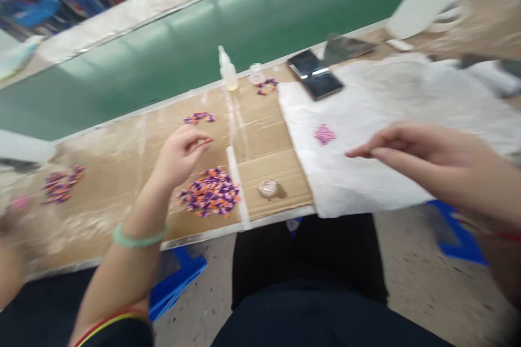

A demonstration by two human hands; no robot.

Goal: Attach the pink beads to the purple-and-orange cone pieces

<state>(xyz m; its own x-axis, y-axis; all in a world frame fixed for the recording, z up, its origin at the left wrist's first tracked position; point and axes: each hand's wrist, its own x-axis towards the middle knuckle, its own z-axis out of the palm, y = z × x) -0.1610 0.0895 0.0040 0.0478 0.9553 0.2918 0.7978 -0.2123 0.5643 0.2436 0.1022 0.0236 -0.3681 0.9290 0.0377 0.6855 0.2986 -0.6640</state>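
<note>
My left hand (177,156), a green bangle on its wrist, is above the cardboard-covered table. Its thumb and forefinger pinch a small orange-red piece (209,141); the blur hides its exact kind. Just below lies a heap of small purple, orange and pink pieces (214,192), and a short row of similar pieces (199,117) is behind the hand. My right hand (427,160) hovers over a white sheet (345,190), thumb and fingertips pressed together. Whatever they hold, if anything, is too small to make out. Left of those fingertips, a little cluster of pink bits (324,134) rests on the sheet.
A small round clear container (267,188) sits near the front edge. Behind are a nozzle bottle (228,73), a clear cup (256,74) and a dark phone (315,75). A green belt (163,59) runs beyond the table. Another person's arm (10,271) shows at left.
</note>
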